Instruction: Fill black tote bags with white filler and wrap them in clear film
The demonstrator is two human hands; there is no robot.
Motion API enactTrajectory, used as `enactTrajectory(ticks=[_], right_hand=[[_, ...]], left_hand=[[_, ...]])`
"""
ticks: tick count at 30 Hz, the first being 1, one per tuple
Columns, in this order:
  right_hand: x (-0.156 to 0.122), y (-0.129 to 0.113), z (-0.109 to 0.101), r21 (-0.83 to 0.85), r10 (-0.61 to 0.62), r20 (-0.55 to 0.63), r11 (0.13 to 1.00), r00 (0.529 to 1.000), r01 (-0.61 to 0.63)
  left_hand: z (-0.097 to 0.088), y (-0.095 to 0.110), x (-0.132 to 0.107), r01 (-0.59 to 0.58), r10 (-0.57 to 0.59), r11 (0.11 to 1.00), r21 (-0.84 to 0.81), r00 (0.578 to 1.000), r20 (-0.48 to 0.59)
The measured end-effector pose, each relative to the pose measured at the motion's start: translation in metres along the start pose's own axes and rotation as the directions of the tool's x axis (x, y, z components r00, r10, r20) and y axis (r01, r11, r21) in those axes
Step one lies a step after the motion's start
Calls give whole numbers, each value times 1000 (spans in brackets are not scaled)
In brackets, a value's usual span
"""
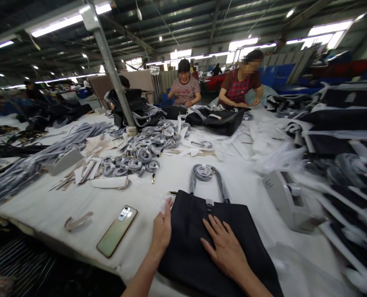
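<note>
A black handbag (189, 247) lies flat on the white-covered table (133, 198), its plastic-wrapped handles (222, 187) pointing away from me. My right hand (225, 245) rests palm down on the front of the bag, fingers spread. Along the bag's left edge stands my left hand (162, 227), fingers stretched out and holding nothing. A coiled wrapped strap (203, 172) sits at the top of the handle loop. Between the handles a small wrapped tab (209, 203) crosses the bag's upper edge.
A phone (117, 231) and a curled strip (78, 222) lie left. Several coiled straps (144, 156) are heaped beyond, near a metal post (112, 66). A grey tape dispenser (290, 200) stands right, beside stacked black bags (344, 119). Two co-workers (185, 90) work across the table.
</note>
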State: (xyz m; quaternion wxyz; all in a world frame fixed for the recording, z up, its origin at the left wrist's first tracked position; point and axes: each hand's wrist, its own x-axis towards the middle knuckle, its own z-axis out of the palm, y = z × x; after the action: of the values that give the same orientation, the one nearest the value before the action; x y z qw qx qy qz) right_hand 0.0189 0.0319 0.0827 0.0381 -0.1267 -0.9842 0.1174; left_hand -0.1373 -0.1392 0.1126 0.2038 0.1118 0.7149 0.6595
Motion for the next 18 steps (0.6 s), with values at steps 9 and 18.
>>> enactTrajectory(ticks=[9, 18], right_hand=[[-8, -1, -1, 75, -25, 11, 997, 1000, 25], [-10, 5, 8, 27, -57, 112, 998, 992, 54]], left_hand=[[69, -49, -42, -534, 324, 477, 698, 845, 425], [103, -52, -49, -479, 257, 317, 819, 874, 412]])
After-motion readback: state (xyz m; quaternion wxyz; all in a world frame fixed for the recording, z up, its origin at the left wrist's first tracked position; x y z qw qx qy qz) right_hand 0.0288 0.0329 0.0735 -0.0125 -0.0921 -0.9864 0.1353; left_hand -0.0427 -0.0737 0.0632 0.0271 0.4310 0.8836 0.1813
